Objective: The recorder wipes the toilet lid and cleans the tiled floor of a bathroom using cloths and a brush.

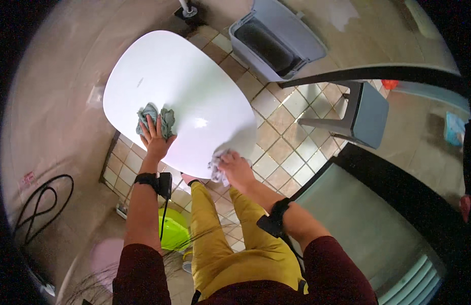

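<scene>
Apparently mid-wipe on white oval table [179, 66], at 11 o'clock in view; cannot tell share finished. Faint grey mark [140, 82] showing at table's 10 o'clock. At table's 8 o'clock, pressing grey-green cloth [167, 119] under left hand [157, 145], fingers spread, not gripping. At 5 o'clock edge, clutching bunched pale cloth [216, 165] in right hand [237, 170], fingers curled.

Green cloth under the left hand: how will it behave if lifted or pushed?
The green cloth likely droops when lifted, given its soft folds. Pushed, it may slide rather than roll: it lies bunched on a glossy white surface.
</scene>
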{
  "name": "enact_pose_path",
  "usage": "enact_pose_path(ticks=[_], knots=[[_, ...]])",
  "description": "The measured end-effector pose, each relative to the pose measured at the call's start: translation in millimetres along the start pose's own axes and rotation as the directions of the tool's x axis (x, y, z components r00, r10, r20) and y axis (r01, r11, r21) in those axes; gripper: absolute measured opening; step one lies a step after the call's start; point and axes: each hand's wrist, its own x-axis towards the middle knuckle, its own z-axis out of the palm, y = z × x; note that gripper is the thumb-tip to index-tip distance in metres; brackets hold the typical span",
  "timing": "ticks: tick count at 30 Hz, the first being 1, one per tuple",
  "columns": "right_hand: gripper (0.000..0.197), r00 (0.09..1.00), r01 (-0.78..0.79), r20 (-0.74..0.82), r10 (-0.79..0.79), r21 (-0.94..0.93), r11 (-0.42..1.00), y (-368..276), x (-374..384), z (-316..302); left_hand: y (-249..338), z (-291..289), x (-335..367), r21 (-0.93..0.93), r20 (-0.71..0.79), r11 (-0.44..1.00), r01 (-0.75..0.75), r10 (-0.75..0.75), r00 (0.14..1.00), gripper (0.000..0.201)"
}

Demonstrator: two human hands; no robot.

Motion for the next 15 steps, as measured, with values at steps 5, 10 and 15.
enact_pose_path(ticks=[5, 10, 15], knots=[[0.039, 0.926, 0.057, -0.374, -0.054, -0.004, 0.998, 27, 90, -74, 12, -10, -4, -0.070, -0.009, 0.997, 0.022, -0.022, 1.000, 0.091], [0.038, 0.933, -0.122, -0.353, 0.070, -0.127, 0.984, 62, 169, -81, 20, -8, 2, -0.153, -0.051, 0.988, -0.010, 0.002, 0.999, 0.088], [0.037, 0.991, -0.033, -0.135, -0.010, -0.308, 0.951, 14, 110, -10, 3, -2, -5, -0.127, -0.107, 0.992, -0.011, -0.002, 0.994, 0.091]])
